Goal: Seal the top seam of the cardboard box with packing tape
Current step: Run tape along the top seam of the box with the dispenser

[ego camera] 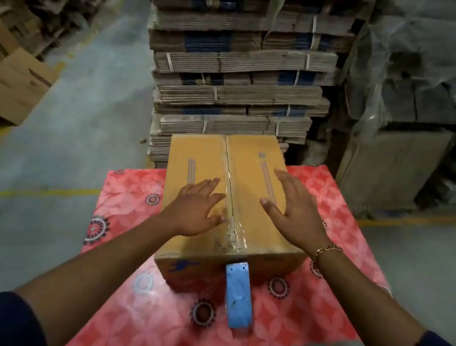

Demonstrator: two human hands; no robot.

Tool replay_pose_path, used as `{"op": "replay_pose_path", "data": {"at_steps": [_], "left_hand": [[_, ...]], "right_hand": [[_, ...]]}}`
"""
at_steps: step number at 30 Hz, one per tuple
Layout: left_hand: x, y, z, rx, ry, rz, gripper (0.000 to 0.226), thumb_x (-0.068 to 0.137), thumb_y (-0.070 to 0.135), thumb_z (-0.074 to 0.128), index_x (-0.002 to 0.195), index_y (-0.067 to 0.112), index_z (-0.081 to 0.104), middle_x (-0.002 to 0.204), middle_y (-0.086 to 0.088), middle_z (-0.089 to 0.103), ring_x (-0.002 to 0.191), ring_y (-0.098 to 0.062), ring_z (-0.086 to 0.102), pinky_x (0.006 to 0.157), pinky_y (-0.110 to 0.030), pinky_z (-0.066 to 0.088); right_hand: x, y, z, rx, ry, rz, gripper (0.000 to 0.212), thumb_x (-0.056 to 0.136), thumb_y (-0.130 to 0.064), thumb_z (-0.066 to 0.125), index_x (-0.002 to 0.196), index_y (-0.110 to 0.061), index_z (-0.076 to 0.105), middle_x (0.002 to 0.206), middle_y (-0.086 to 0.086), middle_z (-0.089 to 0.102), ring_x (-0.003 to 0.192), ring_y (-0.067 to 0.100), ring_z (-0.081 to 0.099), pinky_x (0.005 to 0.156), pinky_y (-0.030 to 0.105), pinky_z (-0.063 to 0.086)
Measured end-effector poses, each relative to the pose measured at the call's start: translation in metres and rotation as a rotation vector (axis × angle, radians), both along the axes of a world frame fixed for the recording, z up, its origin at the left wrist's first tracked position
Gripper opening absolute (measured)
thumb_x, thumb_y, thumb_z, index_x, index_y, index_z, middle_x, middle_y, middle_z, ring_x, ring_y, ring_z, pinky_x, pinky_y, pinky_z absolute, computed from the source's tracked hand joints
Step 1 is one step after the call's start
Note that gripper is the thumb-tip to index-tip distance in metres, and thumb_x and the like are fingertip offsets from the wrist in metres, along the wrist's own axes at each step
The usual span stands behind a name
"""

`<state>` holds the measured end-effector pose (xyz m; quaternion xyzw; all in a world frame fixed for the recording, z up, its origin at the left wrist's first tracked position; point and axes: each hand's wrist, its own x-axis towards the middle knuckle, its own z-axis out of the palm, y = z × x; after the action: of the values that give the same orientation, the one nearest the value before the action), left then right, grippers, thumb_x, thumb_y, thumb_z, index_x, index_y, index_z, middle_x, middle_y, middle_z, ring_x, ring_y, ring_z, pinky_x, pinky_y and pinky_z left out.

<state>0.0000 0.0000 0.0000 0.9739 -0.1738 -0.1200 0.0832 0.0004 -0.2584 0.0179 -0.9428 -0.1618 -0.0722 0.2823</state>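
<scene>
Only one view is given, taken from the head and directed forward and down. The box (pixel 234 202) is seen from close, near the centre, with the forearms entering from 7 and 5 o'clock. The stacked cardboard (pixel 240 59) is seen farther off, towards 12 o'clock.

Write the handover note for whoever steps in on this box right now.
Left hand: open, flat on the box left of the seam.
Right hand: open, over the right flap, holding nothing.
Tape dispenser: on the red cloth, against the box's near side.
Done: clear tape lies along the near part of the seam.
Left: check whether tape reaches the far end; press it down.
</scene>
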Motion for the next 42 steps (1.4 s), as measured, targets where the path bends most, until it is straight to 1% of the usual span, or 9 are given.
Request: {"op": "replay_pose_path", "data": {"at_steps": [3, 5, 8, 12, 16, 22, 26, 37, 42], "left_hand": [[-0.013, -0.007, -0.024, 0.074, 0.029, -0.174, 0.077, 0.097, 0.06, 0.046, 0.161, 0.027, 0.02, 0.173, -0.003, -0.004, 0.159, -0.023, 0.003, 0.125, -0.047, 0.005], [-0.021, -0.011, -0.042, 0.102, 0.013, -0.278, 0.087, 0.091, 0.063, 0.046, 0.163, 0.026, 0.011, 0.173, -0.003, -0.006, 0.159, -0.022, 0.002, 0.125, -0.047, 0.003], [-0.019, -0.011, -0.061, 0.158, -0.075, -0.389, 0.101, 0.087, 0.061, 0.056, 0.163, 0.026, 0.0, 0.172, -0.004, -0.009, 0.159, -0.023, -0.002, 0.125, -0.05, 0.004], [-0.018, -0.01, -0.083, 0.199, -0.153, -0.486, 0.106, 0.082, 0.054, 0.06, 0.163, 0.024, -0.002, 0.172, -0.006, -0.008, 0.159, -0.024, -0.005, 0.126, -0.05, 0.005], [-0.013, -0.015, -0.094, 0.177, -0.2, -0.532, 0.102, 0.084, 0.052, 0.058, 0.163, 0.021, 0.001, 0.173, -0.007, -0.001, 0.159, -0.025, 0.005, 0.125, -0.049, 0.016], [-0.013, -0.015, -0.107, 0.144, -0.164, -0.52, 0.093, 0.086, 0.049, 0.048, 0.164, 0.022, 0.004, 0.173, -0.003, 0.001, 0.159, -0.022, 0.006, 0.126, -0.05, 0.017], [-0.016, -0.016, -0.109, 0.096, -0.189, -0.498, 0.088, 0.087, 0.047, 0.043, 0.164, 0.024, 0.008, 0.173, -0.001, 0.004, 0.159, -0.021, 0.006, 0.127, -0.049, 0.014], [-0.015, -0.015, -0.12, 0.065, -0.24, -0.484, 0.08, 0.097, 0.055, 0.042, 0.163, 0.026, 0.008, 0.173, 0.002, 0.006, 0.159, -0.018, 0.006, 0.127, -0.048, 0.016], [-0.015, -0.015, -0.123, 0.042, -0.239, -0.468, 0.074, 0.101, 0.061, 0.029, 0.163, 0.026, 0.009, 0.172, 0.002, 0.008, 0.159, -0.017, 0.007, 0.128, -0.047, 0.014]], "right_hand": [[-0.02, -0.006, -0.022, 0.146, 0.042, -0.048, 0.056, 0.094, -0.036, 0.065, 0.145, -0.022, 0.047, 0.132, -0.002, 0.058, 0.113, 0.016, 0.06, 0.09, 0.038, 0.053], [-0.04, -0.009, -0.04, 0.189, 0.1, -0.095, 0.05, 0.093, -0.034, 0.066, 0.14, -0.024, 0.051, 0.119, -0.007, 0.061, 0.094, 0.009, 0.063, 0.074, 0.033, 0.053], [-0.069, -0.011, -0.067, 0.286, 0.214, -0.163, 0.047, 0.091, -0.032, 0.066, 0.136, -0.025, 0.053, 0.107, -0.009, 0.064, 0.082, 0.006, 0.065, 0.071, 0.027, 0.052], [-0.114, -0.001, -0.112, 0.385, 0.49, -0.265, 0.061, 0.083, -0.048, 0.07, 0.138, -0.039, 0.044, 0.11, -0.009, 0.064, 0.088, 0.013, 0.065, 0.078, 0.03, 0.054], [-0.148, 0.013, -0.149, 0.282, 0.651, -0.304, 0.1, 0.073, -0.074, 0.063, 0.155, -0.03, 0.026, 0.141, -0.006, 0.051, 0.118, 0.017, 0.06, 0.093, 0.036, 0.053], [-0.162, 0.04, -0.176, 0.267, 0.69, -0.305, 0.116, 0.069, -0.067, 0.075, 0.159, -0.026, 0.014, 0.157, 0.001, 0.043, 0.139, 0.02, 0.047, 0.106, 0.038, 0.046], [-0.161, 0.052, -0.178, 0.325, 0.645, -0.357, 0.115, 0.073, -0.048, 0.083, 0.16, -0.02, 0.012, 0.158, 0.005, 0.042, 0.14, 0.023, 0.046, 0.105, 0.034, 0.045], [-0.188, 0.067, -0.156, 0.38, 0.588, -0.44, 0.104, 0.069, -0.043, 0.069, 0.154, -0.048, 0.008, 0.148, -0.004, 0.053, 0.125, 0.021, 0.059, 0.093, 0.044, 0.055], [-0.196, 0.071, -0.142, 0.314, 0.545, -0.48, 0.102, 0.068, -0.05, 0.067, 0.15, -0.057, 0.006, 0.128, -0.002, 0.067, 0.101, 0.026, 0.068, 0.079, 0.043, 0.058]]}}
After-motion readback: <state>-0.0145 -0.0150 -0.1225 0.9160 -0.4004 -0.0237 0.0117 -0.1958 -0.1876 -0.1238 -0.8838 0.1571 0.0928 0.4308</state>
